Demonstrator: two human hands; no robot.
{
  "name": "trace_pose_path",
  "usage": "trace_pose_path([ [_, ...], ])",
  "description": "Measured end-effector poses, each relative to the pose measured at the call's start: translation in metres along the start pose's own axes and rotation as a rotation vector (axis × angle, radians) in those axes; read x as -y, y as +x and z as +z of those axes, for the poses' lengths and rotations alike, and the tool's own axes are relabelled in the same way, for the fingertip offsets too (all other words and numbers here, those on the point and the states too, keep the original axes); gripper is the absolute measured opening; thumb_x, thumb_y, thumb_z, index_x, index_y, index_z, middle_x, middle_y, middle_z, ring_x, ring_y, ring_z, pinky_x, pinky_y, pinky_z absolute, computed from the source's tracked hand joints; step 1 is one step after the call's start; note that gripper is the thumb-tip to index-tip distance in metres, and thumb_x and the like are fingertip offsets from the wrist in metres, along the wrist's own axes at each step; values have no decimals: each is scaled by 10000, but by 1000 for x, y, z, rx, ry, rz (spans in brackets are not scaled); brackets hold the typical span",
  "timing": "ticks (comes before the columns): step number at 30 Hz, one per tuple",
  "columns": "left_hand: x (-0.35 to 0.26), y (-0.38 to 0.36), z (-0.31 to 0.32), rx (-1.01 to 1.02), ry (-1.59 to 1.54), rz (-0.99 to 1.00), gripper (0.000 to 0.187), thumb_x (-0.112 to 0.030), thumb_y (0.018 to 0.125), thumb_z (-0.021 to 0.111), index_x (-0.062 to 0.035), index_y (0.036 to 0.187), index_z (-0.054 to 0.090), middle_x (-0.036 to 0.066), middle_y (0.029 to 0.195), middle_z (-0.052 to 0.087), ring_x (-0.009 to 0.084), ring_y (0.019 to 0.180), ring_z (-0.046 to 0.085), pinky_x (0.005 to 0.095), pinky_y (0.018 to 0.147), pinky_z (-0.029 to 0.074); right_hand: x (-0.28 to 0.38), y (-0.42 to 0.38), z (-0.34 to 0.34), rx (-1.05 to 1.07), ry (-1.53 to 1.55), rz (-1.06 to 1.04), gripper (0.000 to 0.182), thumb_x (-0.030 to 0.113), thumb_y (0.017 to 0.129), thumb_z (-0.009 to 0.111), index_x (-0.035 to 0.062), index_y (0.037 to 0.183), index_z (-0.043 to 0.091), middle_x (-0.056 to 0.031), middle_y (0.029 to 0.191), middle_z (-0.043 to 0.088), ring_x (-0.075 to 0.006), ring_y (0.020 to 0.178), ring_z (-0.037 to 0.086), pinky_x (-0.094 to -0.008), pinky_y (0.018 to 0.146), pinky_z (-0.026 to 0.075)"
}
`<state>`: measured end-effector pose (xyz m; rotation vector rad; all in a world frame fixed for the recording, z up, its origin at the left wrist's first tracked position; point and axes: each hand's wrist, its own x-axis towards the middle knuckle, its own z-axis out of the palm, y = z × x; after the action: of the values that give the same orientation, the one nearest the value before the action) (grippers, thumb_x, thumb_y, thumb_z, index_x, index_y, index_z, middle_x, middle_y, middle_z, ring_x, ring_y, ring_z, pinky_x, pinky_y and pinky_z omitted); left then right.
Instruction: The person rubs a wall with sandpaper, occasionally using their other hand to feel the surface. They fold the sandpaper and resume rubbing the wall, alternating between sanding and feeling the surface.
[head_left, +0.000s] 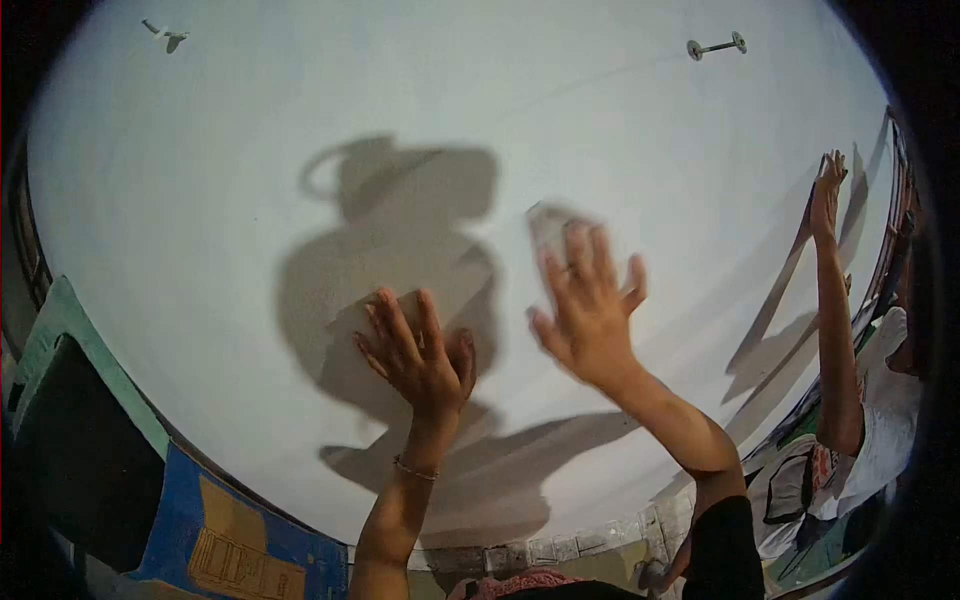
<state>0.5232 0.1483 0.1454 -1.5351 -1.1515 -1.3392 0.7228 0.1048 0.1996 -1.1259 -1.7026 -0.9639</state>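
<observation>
My left hand [415, 358] lies against the white wall [620, 120], fingers spread and nothing in it. A thin bracelet circles that wrist. To its right and a little higher, my right hand [590, 305] is blurred by motion, with its fingers stretched over a thin grey-white sheet [547, 222]. The sheet sits between the fingers and the wall; its upper edge shows past the fingertips, and the rest is hidden. Its material is too blurred to tell. The shadow of my head and arms falls on the wall around my left hand.
Metal fittings stick out of the wall at upper left [167, 36] and upper right [717, 46]. At the right edge another person [840, 400] reaches up to the wall. A dark panel with a green frame [62, 310] and a blue board [175, 520] stand at lower left.
</observation>
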Motion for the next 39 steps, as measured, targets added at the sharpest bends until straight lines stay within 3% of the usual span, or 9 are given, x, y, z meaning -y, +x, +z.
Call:
trace_pose_path([
  [4, 9, -3, -2, -4, -16, 13, 646, -478, 944, 359, -111, 1469, 274, 211, 1536, 124, 396, 1418, 108, 617, 1086, 48, 4, -21, 14, 50, -97, -321, 592, 466, 868, 550, 240, 1401, 429, -61, 1512, 299, -259, 1407, 233, -531, 1109, 0],
  [6, 20, -9, 0, 2, -25, 21, 630, -546, 928, 362, -212, 1461, 318, 173, 1532, 184, 378, 1403, 188, 627, 1086, 53, -7, -2, -4, 74, -29, -48, 603, 442, 864, 566, 216, 1405, 424, -89, 1516, 283, -284, 1410, 218, -536, 1111, -17],
  [11, 46, 20, -12, -20, 16, 97, 648, -545, 926, 354, -191, 1466, 299, 177, 1538, 155, 380, 1410, 157, 615, 1092, 42, -25, 23, -8, -184, -10, 198, 627, 369, 896, 520, 144, 1450, 332, -155, 1537, 192, -334, 1428, 128, -553, 1107, -40],
  [16, 51, 43, -19, -42, -7, 35, 638, -564, 920, 349, -225, 1461, 315, 175, 1531, 187, 372, 1402, 200, 617, 1094, 45, 12, 2, 1, 216, 27, -365, 604, 466, 897, 516, 203, 1426, 388, -115, 1531, 232, -310, 1428, 149, -570, 1102, -62],
  [22, 44, 45, -19, -20, 27, 81, 638, -485, 926, 357, -147, 1464, 301, 212, 1526, 162, 402, 1410, 137, 616, 1088, 18, -25, 35, -24, -131, -49, 117, 580, 363, 887, 533, 147, 1412, 414, -143, 1519, 257, -308, 1427, 163, -567, 1094, -74],
  [26, 44, 48, -20, -11, 10, 87, 654, -503, 924, 363, -148, 1468, 291, 211, 1529, 151, 399, 1413, 126, 616, 1089, 13, 3, 24, -12, -122, 54, 129, 598, 405, 871, 539, 142, 1398, 435, -142, 1514, 271, -297, 1418, 199, -571, 1087, -82],
  [31, 49, 48, -25, 66, -47, 87, 670, -515, 924, 370, -146, 1475, 274, 204, 1538, 120, 398, 1416, 111, 619, 1089, 13, 28, 5, 2, 40, -100, -182, 593, 507, 862, 541, 215, 1373, 470, -94, 1501, 313, -282, 1407, 233, -561, 1092, -73],
  [35, 76, 60, -33, -2, -60, 56, 675, -511, 924, 375, -144, 1479, 263, 196, 1544, 96, 400, 1417, 101, 625, 1086, 18, 18, 37, -11, -112, -31, 134, 581, 447, 882, 514, 160, 1384, 456, -121, 1499, 310, -273, 1417, 200, -510, 1093, -116],
  [39, 96, 60, -29, -57, -16, 75, 654, -478, 929, 377, -130, 1474, 277, 193, 1544, 112, 393, 1420, 98, 618, 1085, 29, 56, 28, 8, 17, 81, 32, 622, 479, 852, 553, 183, 1390, 450, -110, 1517, 276, -282, 1420, 192, -534, 1084, -117],
])
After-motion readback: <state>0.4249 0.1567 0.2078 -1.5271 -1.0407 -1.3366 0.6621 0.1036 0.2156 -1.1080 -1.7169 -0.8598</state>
